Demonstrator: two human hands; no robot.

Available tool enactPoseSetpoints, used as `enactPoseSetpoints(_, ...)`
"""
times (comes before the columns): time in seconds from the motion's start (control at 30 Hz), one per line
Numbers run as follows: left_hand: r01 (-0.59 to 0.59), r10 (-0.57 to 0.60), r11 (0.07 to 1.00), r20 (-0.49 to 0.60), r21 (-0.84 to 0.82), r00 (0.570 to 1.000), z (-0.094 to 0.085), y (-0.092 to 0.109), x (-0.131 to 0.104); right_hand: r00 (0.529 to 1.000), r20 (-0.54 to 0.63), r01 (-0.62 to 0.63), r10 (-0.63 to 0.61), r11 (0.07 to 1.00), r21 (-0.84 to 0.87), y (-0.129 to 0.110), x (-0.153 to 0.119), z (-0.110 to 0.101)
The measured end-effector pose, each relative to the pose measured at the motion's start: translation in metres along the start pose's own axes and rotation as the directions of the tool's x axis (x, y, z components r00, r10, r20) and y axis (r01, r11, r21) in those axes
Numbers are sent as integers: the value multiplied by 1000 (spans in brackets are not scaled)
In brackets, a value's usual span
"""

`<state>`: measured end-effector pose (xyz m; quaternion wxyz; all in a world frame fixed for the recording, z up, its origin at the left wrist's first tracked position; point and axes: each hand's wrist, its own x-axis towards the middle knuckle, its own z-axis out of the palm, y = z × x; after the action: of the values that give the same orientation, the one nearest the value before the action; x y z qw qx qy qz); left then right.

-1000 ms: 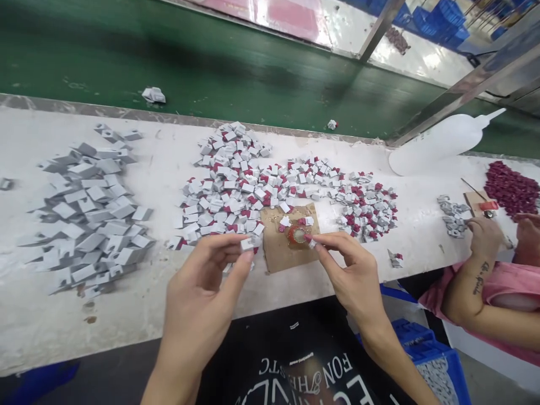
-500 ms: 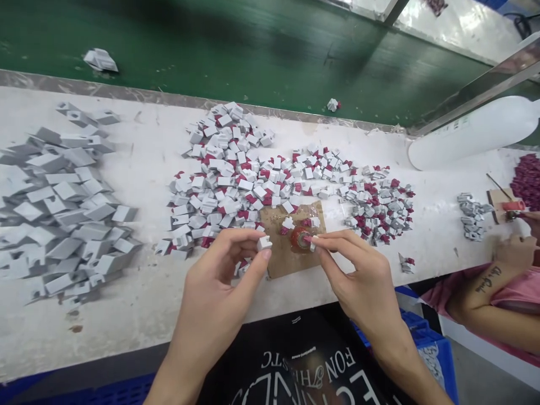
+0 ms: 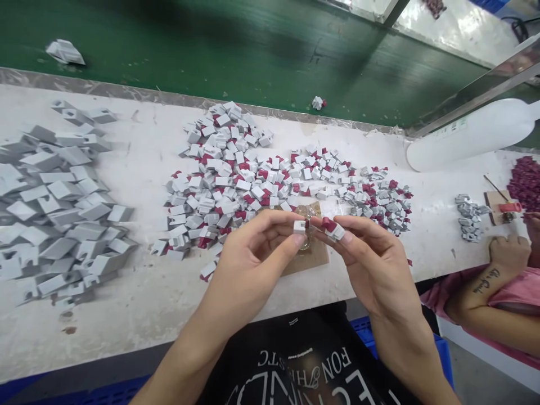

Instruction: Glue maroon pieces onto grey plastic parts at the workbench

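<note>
Between the thumb and fingers of my left hand [image 3: 253,253] is a small light-grey plastic block [image 3: 300,227]. My right hand [image 3: 371,259] pinches a grey-and-maroon plastic piece [image 3: 333,229] close beside it, a small gap apart. Both pieces are raised over a brown cardboard pad [image 3: 314,260] on the white worktable. My hands hide much of the pad and most of what lies on it. Just beyond them spreads a heap of grey-and-maroon pieces [image 3: 236,174], and a smaller pile of them [image 3: 379,202] lies to the right.
Larger grey blocks [image 3: 67,202] are piled at the left. A green belt [image 3: 211,50] runs along the far edge, carrying a few loose pieces. A white cylinder [image 3: 468,135] reaches in from the right. Beside it, a co-worker's forearm [image 3: 493,287] rests near maroon parts [image 3: 527,180].
My left hand has moved right with its block. My right hand has lifted its piece off the red round thing on the pad and turned it, and the hands are now close together. Pieces on the belt shifted left.
</note>
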<state>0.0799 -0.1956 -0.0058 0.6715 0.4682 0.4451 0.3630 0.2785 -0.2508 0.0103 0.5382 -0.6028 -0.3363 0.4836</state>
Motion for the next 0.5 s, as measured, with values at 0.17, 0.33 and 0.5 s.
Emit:
enactPoseSetpoints(0.17,22,-16,996,75,-84,997,11,3,5,997,15,-83,82,992,92,-2,3,-1)
enactPoseSetpoints(0.33,33,-24,994,92,-105,995,13,3,4,996,-4,-88,89,991,102,1,-1,-3)
enactPoseSetpoints(0.5,24,-19,999,136,-29,991,9,3,3,998,58,23,-21,999,-29,1,-3,-5)
